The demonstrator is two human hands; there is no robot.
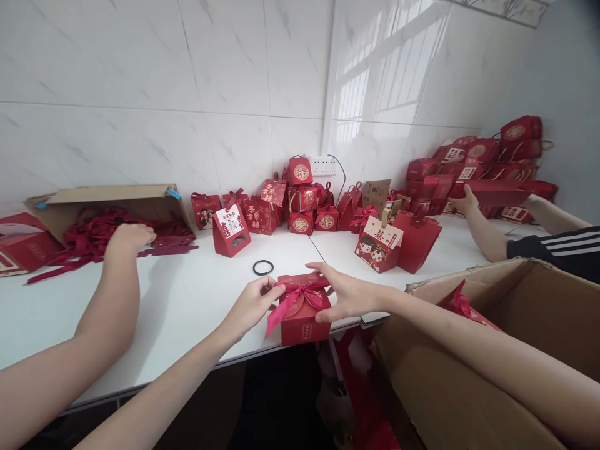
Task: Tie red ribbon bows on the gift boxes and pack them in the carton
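Note:
A red gift box [305, 330] sits at the table's front edge, tied on top with a bright pink-red ribbon bow [304, 292]. My left hand [255, 306] is closed at the bow's left side, thumb and fingers pinching the ribbon there. On the other side, my right hand [349, 292] wraps the box's right upper corner, its thumb on the front and its fingers reaching over the top. One tail of the ribbon hangs down at the front left. Just behind the box lies a black ring [263, 267].
A co-worker's hand [129, 240] reaches into ribbons by a cardboard box [112, 195] at left. At right, another person's hand [464, 203] holds a red box by stacked gift boxes [482, 150]. A large open carton [422, 362] stands right front. Finished-looking boxes [257, 215] line the wall.

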